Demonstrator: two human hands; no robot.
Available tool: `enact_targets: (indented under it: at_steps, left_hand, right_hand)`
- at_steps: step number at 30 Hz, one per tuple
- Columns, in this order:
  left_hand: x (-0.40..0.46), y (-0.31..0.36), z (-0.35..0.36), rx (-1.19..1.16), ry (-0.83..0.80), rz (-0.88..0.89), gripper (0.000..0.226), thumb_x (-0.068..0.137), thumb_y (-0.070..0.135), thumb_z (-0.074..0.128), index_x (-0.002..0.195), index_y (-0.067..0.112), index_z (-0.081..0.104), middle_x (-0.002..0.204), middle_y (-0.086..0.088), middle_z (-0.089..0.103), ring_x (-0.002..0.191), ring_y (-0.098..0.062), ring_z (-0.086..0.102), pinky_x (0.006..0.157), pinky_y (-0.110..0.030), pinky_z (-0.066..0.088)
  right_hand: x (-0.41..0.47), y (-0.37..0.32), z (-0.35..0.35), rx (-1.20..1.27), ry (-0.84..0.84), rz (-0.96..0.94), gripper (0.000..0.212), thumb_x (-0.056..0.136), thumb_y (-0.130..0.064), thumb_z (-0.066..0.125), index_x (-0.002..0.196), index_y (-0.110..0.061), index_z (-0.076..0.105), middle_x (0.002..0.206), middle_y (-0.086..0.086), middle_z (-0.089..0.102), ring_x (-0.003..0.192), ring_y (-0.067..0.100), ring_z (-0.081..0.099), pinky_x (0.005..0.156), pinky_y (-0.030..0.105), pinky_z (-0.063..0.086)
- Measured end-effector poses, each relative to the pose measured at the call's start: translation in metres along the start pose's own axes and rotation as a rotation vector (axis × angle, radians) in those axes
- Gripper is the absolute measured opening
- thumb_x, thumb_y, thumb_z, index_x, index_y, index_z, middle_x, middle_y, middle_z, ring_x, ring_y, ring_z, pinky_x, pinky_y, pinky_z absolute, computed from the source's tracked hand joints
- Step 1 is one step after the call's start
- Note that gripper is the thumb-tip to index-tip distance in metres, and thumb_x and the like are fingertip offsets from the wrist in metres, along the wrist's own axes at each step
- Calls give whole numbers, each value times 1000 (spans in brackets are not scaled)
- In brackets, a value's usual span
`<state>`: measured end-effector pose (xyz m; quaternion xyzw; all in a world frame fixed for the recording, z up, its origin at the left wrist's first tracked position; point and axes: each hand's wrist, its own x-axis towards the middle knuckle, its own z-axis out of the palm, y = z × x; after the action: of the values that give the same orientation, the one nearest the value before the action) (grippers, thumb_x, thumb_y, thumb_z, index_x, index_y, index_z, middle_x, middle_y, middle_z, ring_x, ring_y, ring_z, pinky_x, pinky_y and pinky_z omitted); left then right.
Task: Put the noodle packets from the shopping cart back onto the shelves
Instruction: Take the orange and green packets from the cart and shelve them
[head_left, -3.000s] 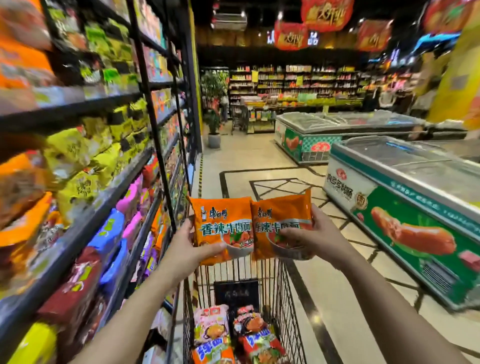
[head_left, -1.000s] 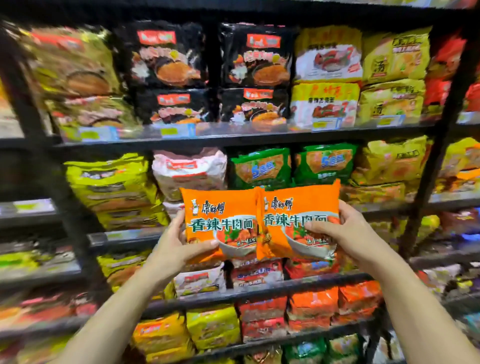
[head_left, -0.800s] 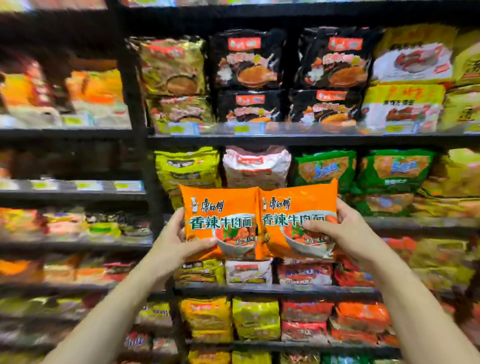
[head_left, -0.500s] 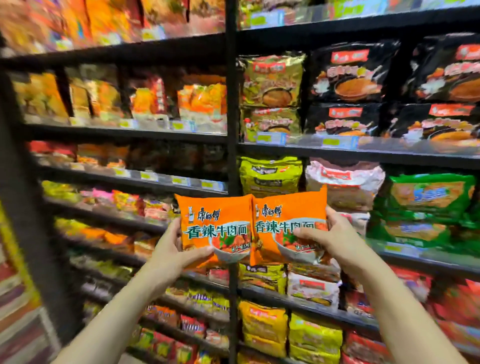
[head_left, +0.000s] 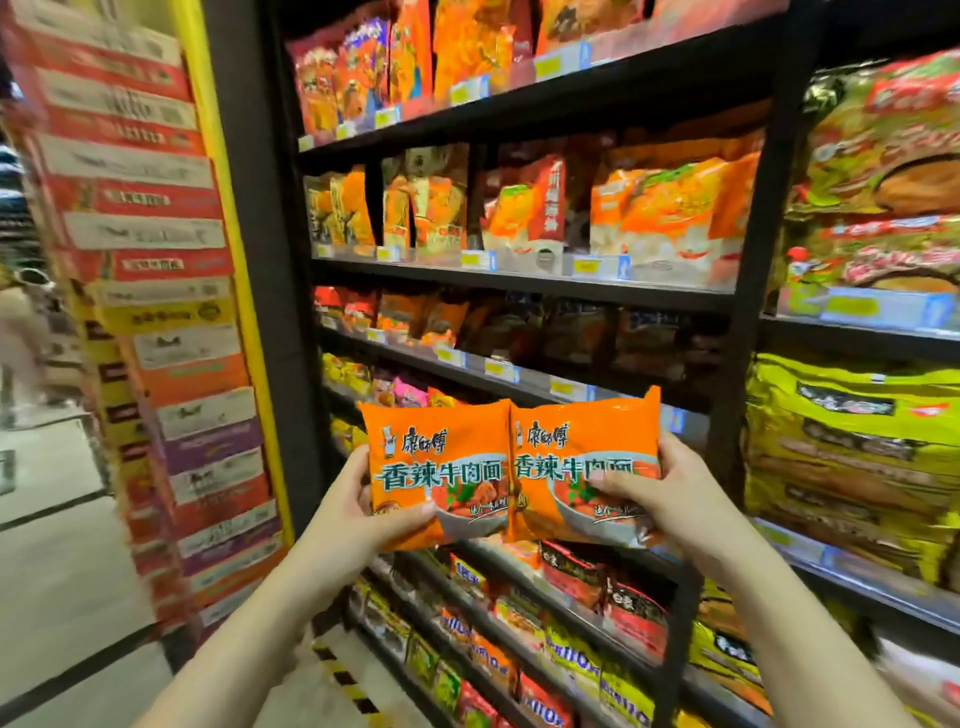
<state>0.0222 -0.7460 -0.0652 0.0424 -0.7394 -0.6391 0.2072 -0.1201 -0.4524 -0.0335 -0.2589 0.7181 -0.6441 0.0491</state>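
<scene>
Presently both hands are raised in front of the shelving, each holding one orange noodle packet upright, printed face toward the camera. Left hand (head_left: 363, 506) grips the left packet (head_left: 439, 467) at its lower left edge, thumb curled across the front and fingers wrapped behind. Right hand (head_left: 670, 499) grips the right packet (head_left: 584, 462) at its lower right edge, thumb pressed across the front over the printed bowl, fingers curled round the back. The two packets sit side by side at the same height, inner edges touching or slightly overlapping; which lies on top cannot be told. Both are held in the air, clear of any shelf board, in front of the black shelf unit (head_left: 519, 283). Behind and above them, one shelf carries orange bags (head_left: 670, 213) standing upright behind yellow price tags (head_left: 475, 258); the shelf under it holds darker packets, blurred. Directly behind the held packets a lower shelf shows yellow and pink packets, partly hidden. Below the hands, further shelves carry red, black and green-yellow packets. To the right of a black upright, large yellow multipacks (head_left: 852, 457) are stacked on a shelf, with green-and-red multipacks above them. At left, a tall stack of cartons (head_left: 156, 291) in red, white, orange and purple stands beside a yellow post (head_left: 228, 218). Pale floor tiles (head_left: 52, 571) with dark lines lie at lower left.
</scene>
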Motion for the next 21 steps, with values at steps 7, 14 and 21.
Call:
enact_targets:
  at_steps: [7, 14, 21]
  left_hand:
    - [88, -16, -52, 3, 82, 18, 62, 82, 7, 81, 133, 26, 51, 124, 1, 72, 111, -20, 71, 90, -38, 60]
    - [152, -37, -103, 6, 191, 19, 60, 83, 2, 78, 131, 24, 51, 118, 4, 74, 108, -17, 72, 79, -24, 60]
    - [213, -62, -167, 14, 248, 0, 59, 83, 4, 78, 129, 29, 51, 116, 9, 74, 105, -13, 73, 76, -22, 60]
  right_hand:
    - [122, 8, 50, 51, -81, -33, 46, 80, -9, 84, 119, -18, 61, 104, 1, 79, 93, 20, 77, 78, 35, 62]
    - [226, 25, 110, 59, -140, -58, 50, 73, -14, 87, 116, -23, 62, 103, -3, 79, 91, 17, 77, 77, 37, 61]
    - [307, 42, 174, 70, -174, -58, 42, 77, -6, 84, 110, -21, 63, 96, -7, 80, 86, 14, 77, 65, 23, 61]
